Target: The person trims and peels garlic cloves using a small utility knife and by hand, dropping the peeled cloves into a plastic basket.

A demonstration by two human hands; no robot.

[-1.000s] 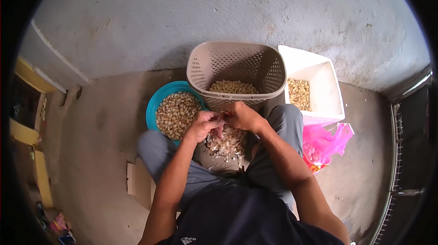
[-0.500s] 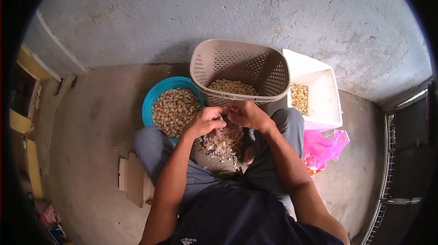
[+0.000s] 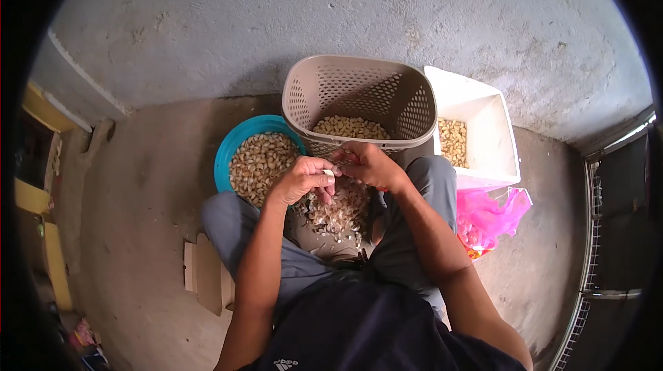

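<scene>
A pale garlic clove (image 3: 328,173) is pinched between the thumb and fingers of my left hand (image 3: 305,179). Close against it, the fingers of my right hand (image 3: 371,164) are pinched together; whatever they grip is too small to make out. Both hands are above a heap of papery garlic skins (image 3: 338,213) between my feet. Left of my hands, a teal basin (image 3: 222,164) holds many cloves (image 3: 261,164) with skins on. Just beyond my hands, a tall perforated beige basket (image 3: 359,63) has pale peeled cloves (image 3: 351,127) at its bottom.
Right of the basket, a white foam box (image 3: 492,139) contains more pale cloves (image 3: 452,141). A pink plastic bag (image 3: 492,215) lies beside my right knee. Folded cardboard (image 3: 207,274) is on the floor at left. A grey wall (image 3: 331,8) rises behind the containers.
My right hand has shifted slightly up and left, its fingers changing position. The clove in my left hand now shows more plainly. The whole view has tilted a little.
</scene>
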